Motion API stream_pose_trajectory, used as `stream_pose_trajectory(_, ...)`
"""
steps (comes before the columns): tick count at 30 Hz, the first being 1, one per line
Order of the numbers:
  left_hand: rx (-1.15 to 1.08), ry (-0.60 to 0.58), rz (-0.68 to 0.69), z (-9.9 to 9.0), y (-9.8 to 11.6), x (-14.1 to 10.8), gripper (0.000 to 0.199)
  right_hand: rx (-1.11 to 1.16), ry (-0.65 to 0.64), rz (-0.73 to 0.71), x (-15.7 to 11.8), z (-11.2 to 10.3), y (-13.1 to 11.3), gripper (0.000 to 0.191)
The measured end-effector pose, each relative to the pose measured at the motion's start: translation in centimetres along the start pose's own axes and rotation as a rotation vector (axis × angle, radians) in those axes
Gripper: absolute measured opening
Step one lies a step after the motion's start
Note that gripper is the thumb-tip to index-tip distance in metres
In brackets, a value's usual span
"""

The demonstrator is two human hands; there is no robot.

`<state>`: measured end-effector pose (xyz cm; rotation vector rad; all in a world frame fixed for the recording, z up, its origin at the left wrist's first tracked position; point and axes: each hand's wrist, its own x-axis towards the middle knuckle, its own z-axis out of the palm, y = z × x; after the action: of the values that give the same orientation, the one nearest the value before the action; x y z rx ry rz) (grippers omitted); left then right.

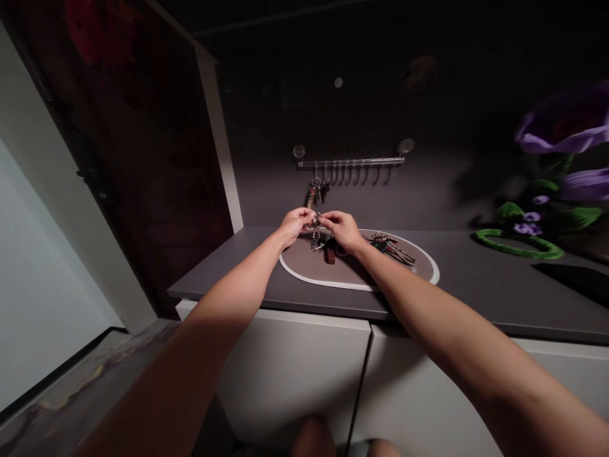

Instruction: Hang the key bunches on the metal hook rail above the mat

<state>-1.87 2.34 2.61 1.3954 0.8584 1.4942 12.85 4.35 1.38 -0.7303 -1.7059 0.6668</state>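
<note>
My left hand (295, 226) and my right hand (341, 228) meet above an oval brown mat (328, 276) with a white rim. Both pinch a bunch of keys (314, 236) on a ring; its lower part dangles between them. Another set of keys (320, 189) with a long tag hangs behind, from the leftmost hook of a clear hook rail (352, 163). Below my right hand lies a dark red key fob (330, 254), partly covered. More keys with braided cords (392, 247) lie on the mat, to the right of my right hand.
The mat rests on a grey counter (257, 295) above white cabinet doors (295, 368). At the right stand large purple flowers (566, 133) with a green ring-shaped base (518, 244). A dark door (143, 158) is at the left.
</note>
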Motion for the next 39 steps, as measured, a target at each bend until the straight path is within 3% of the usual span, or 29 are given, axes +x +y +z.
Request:
stream_pose_trajectory(6,0.028,-0.017,0.012,0.2,-0.2,-0.1,0.014,0.005,0.042,0.034,-0.1,-0.2,-0.4,0.018)
stream_pose_trajectory(18,0.154,-0.041,0.047,0.9,-0.8,-0.2,0.025,-0.06,0.084,-0.042,0.1,-1.1,-0.6,0.02)
stream_pose_trajectory(25,0.335,-0.045,0.045,1.5,-1.3,-0.6,0.013,0.168,0.174,0.112,0.7,-1.1,-1.6,0.017)
stream_pose_trajectory(39,0.914,-0.068,0.346,1.5,-1.9,-0.4,0.015,0.396,0.411,0.27,7.3,-1.9,-4.3,0.008)
